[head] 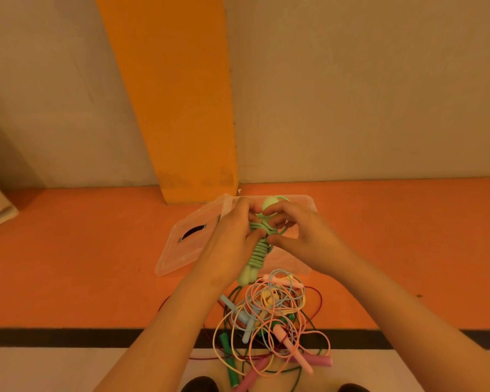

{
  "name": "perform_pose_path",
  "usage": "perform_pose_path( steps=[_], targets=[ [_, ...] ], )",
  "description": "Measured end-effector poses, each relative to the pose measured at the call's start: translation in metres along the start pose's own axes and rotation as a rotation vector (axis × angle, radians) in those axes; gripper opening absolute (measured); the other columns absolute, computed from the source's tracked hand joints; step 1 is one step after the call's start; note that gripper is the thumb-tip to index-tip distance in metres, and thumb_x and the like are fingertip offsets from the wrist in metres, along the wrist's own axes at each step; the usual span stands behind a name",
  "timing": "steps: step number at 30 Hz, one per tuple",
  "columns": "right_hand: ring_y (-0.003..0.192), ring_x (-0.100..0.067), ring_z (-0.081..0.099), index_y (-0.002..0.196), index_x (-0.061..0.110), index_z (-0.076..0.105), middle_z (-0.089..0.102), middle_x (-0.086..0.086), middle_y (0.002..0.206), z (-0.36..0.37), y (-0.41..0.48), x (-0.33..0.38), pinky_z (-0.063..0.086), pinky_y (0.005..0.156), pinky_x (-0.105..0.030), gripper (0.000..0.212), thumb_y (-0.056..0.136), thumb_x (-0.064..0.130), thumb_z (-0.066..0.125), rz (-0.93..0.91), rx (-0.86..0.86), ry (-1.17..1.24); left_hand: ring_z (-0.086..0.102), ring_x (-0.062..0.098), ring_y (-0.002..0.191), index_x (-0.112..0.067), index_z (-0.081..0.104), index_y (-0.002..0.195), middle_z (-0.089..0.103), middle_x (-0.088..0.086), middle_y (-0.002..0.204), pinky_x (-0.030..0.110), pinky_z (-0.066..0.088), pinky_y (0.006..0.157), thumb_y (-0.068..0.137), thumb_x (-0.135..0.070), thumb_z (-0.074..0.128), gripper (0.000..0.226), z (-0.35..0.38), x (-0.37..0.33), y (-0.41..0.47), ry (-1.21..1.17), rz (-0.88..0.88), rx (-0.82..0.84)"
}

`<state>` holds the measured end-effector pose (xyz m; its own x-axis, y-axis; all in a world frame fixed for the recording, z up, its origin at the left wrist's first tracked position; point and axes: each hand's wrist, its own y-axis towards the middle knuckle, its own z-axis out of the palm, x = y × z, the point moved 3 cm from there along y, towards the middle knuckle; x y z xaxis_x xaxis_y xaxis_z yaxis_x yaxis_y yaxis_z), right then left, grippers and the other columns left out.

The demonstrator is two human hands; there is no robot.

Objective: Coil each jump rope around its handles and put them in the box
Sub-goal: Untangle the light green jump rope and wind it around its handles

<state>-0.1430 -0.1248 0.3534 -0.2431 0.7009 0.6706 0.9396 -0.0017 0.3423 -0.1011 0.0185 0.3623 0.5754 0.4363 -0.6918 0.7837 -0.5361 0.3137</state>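
I hold a light green jump rope (257, 250) above the floor, its cord wound in several turns round the two handles held together. My left hand (232, 236) grips the wound bundle from the left. My right hand (297, 236) pinches the green cord near the top of the handles. Behind my hands a clear plastic box (309, 205) stands on the orange floor, mostly hidden by them. Below lies a tangled pile of jump ropes (269, 321) in pink, blue, yellow, green and dark red.
A clear lid (181, 244) with a dark handle slot lies to the left of the box. An orange pillar (181, 108) and pale wall stand right behind the box. A black stripe (68, 338) crosses the floor near my feet.
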Motion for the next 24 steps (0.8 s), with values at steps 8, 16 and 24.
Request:
perform_pose_path(
  steps=[8, 16, 24],
  targets=[
    [0.085, -0.008, 0.051, 0.104, 0.013, 0.066, 0.059, 0.003, 0.092, 0.007, 0.003, 0.002, 0.042, 0.077, -0.021, 0.023, 0.083, 0.012, 0.071, 0.164, 0.077, 0.119, 0.05, 0.007, 0.083, -0.03, 0.052, 0.105, 0.059, -0.011, 0.098, 0.03, 0.042, 0.072, 0.085, -0.018, 0.069, 0.029, 0.003, 0.004, -0.004, 0.093, -0.007, -0.094],
    [0.078, -0.004, 0.05, 0.101, 0.009, 0.066, 0.06, 0.0, 0.089, 0.001, 0.006, 0.001, 0.039, 0.069, -0.012, 0.017, 0.084, 0.007, 0.068, 0.182, 0.032, 0.123, 0.043, 0.004, 0.086, -0.021, 0.053, 0.101, 0.052, -0.006, 0.103, 0.032, 0.042, 0.076, 0.086, -0.014, 0.067, 0.021, 0.004, -0.006, -0.003, 0.097, 0.07, -0.162],
    [0.112, -0.021, 0.042, 0.112, 0.011, 0.061, 0.057, -0.006, 0.109, -0.009, 0.002, 0.002, 0.037, 0.092, -0.033, 0.021, 0.091, 0.012, 0.059, 0.136, -0.052, -0.14, 0.04, 0.002, 0.091, -0.017, 0.053, 0.102, 0.041, -0.015, 0.094, 0.023, 0.034, 0.073, 0.085, -0.011, 0.067, 0.022, 0.012, -0.02, -0.003, 0.047, 0.098, -0.135]
  ],
)
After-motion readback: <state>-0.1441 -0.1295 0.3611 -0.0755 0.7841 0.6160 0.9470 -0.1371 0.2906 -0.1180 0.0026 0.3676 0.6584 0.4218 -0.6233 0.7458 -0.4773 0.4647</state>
